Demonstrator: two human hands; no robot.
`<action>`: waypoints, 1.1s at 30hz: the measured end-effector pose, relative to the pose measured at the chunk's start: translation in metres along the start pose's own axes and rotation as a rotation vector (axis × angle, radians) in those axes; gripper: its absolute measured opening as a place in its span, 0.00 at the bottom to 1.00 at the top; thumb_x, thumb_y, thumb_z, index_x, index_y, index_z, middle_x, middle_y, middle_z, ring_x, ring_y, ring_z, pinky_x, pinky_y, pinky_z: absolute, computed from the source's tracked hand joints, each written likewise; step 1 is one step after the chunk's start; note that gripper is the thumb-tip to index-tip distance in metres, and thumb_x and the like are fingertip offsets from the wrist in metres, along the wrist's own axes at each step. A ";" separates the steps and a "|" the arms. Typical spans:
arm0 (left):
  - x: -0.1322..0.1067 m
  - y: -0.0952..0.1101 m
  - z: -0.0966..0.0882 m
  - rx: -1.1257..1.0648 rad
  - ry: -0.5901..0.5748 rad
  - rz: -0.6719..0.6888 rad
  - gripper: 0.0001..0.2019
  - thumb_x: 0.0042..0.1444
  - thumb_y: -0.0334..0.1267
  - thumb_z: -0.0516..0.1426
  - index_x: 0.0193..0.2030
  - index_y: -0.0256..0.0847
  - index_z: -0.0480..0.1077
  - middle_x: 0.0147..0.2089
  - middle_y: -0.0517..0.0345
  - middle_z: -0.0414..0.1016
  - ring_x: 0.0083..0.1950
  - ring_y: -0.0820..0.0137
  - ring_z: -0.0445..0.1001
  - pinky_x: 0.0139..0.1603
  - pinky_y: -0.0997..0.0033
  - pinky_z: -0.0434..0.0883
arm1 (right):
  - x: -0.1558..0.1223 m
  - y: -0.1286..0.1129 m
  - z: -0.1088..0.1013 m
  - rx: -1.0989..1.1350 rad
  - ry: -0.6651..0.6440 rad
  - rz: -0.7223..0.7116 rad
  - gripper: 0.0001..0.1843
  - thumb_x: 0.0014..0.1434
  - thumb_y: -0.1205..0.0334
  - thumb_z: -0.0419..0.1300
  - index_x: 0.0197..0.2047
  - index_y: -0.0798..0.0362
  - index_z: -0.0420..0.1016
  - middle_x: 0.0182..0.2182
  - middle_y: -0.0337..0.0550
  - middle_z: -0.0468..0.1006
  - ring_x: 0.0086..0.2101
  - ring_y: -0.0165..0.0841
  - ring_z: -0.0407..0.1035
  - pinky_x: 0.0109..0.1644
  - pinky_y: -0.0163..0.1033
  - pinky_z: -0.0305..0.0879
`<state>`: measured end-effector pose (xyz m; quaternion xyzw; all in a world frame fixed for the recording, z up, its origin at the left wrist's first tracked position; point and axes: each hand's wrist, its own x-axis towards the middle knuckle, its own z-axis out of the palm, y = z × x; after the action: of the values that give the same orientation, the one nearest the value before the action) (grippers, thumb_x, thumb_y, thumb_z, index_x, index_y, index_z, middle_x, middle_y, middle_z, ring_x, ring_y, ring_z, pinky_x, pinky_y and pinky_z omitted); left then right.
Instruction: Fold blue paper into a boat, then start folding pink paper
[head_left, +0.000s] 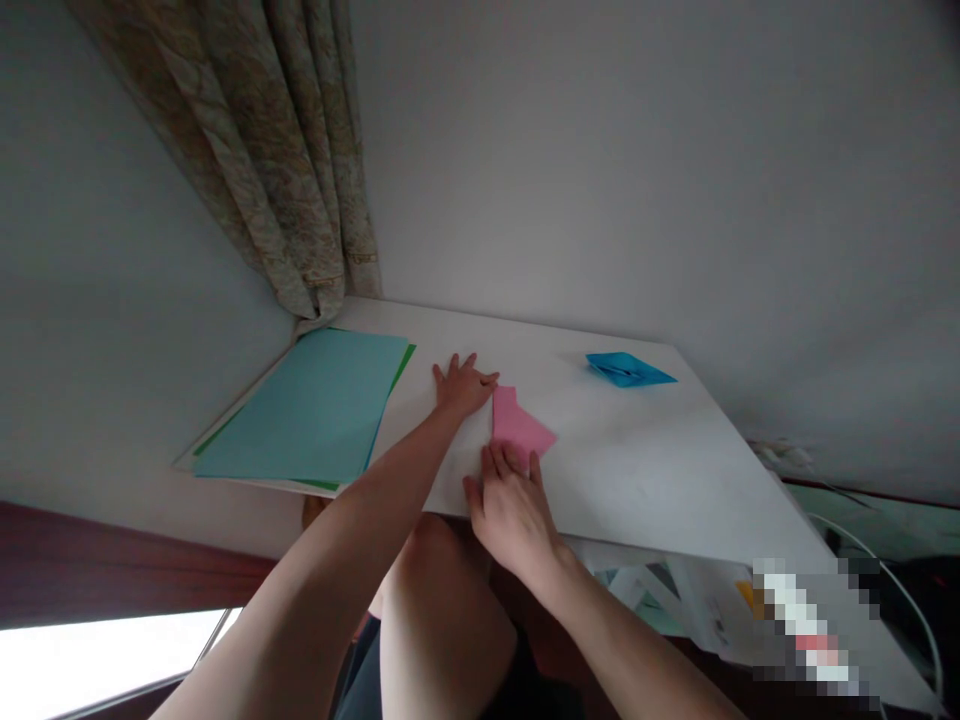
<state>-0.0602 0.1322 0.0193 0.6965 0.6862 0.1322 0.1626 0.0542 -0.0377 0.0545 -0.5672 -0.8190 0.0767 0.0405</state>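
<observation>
A folded piece of pink paper (519,422) lies flat on the white table, with a narrow tab at its far end and a pointed corner to the right. My left hand (460,386) rests on the tabletop at the paper's far left corner, fingers spread, thumb at the edge of the tab. At the near edge of the paper, my right hand (513,502) lies with its fingertips on the pink sheet and its fingers stretched out. Part of the paper's near edge is hidden under those fingers.
A stack of light blue and green paper sheets (315,405) covers the table's left side. Toward the back right sits a folded blue paper boat (628,370). A patterned curtain (300,150) hangs at the back left corner. White walls border the white table (645,480).
</observation>
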 end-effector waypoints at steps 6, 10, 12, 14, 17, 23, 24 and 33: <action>0.002 -0.003 -0.002 0.011 0.022 0.055 0.19 0.64 0.57 0.48 0.57 0.69 0.72 0.75 0.68 0.52 0.76 0.47 0.44 0.69 0.29 0.43 | 0.038 -0.003 -0.005 -0.014 -0.037 0.064 0.37 0.69 0.51 0.46 0.67 0.76 0.58 0.64 0.73 0.62 0.67 0.56 0.51 0.69 0.62 0.40; 0.004 -0.007 -0.005 0.032 -0.002 0.086 0.19 0.64 0.57 0.49 0.58 0.69 0.71 0.75 0.67 0.51 0.76 0.47 0.43 0.69 0.30 0.42 | 0.073 0.009 0.006 -0.022 -0.060 0.114 0.36 0.69 0.54 0.46 0.71 0.73 0.51 0.69 0.67 0.52 0.69 0.55 0.46 0.69 0.62 0.41; 0.007 -0.009 -0.006 0.039 -0.004 0.103 0.19 0.64 0.57 0.48 0.58 0.68 0.71 0.75 0.66 0.51 0.76 0.47 0.43 0.69 0.29 0.42 | 0.088 0.018 0.011 -0.026 -0.026 0.080 0.35 0.69 0.56 0.44 0.72 0.70 0.49 0.71 0.62 0.49 0.69 0.53 0.44 0.69 0.62 0.42; 0.010 -0.011 -0.008 0.039 -0.008 0.113 0.19 0.65 0.57 0.48 0.58 0.68 0.71 0.75 0.65 0.51 0.76 0.47 0.43 0.69 0.30 0.43 | 0.096 0.023 0.014 -0.027 0.001 0.059 0.34 0.69 0.58 0.44 0.72 0.70 0.49 0.71 0.61 0.49 0.69 0.52 0.44 0.68 0.62 0.44; 0.015 -0.013 -0.010 0.042 -0.042 0.108 0.19 0.64 0.59 0.48 0.58 0.70 0.71 0.76 0.68 0.50 0.76 0.47 0.42 0.69 0.30 0.42 | 0.096 0.024 0.013 -0.034 0.019 0.057 0.34 0.69 0.59 0.44 0.72 0.69 0.48 0.71 0.62 0.48 0.69 0.52 0.45 0.68 0.62 0.44; 0.019 -0.013 -0.009 0.027 -0.070 0.089 0.20 0.63 0.60 0.48 0.58 0.71 0.71 0.76 0.72 0.48 0.77 0.47 0.40 0.70 0.31 0.40 | 0.071 0.015 0.010 -0.051 -0.038 0.043 0.33 0.70 0.60 0.42 0.71 0.73 0.51 0.70 0.66 0.51 0.69 0.51 0.47 0.69 0.57 0.44; 0.019 -0.012 -0.009 0.023 -0.072 0.089 0.20 0.63 0.60 0.48 0.58 0.71 0.70 0.76 0.72 0.48 0.77 0.47 0.40 0.70 0.31 0.40 | 0.066 0.013 0.010 -0.052 -0.035 0.038 0.32 0.70 0.60 0.42 0.71 0.72 0.52 0.70 0.66 0.52 0.69 0.51 0.47 0.69 0.57 0.44; 0.016 -0.011 -0.011 0.011 -0.060 0.080 0.20 0.64 0.60 0.47 0.58 0.70 0.70 0.76 0.70 0.48 0.77 0.48 0.40 0.70 0.30 0.40 | 0.002 -0.001 0.016 -0.005 0.027 -0.018 0.32 0.69 0.59 0.44 0.69 0.74 0.55 0.68 0.68 0.55 0.68 0.53 0.49 0.69 0.57 0.48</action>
<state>-0.0749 0.1484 0.0243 0.7278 0.6535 0.1139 0.1740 0.0497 -0.0373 0.0389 -0.5610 -0.8236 0.0665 0.0506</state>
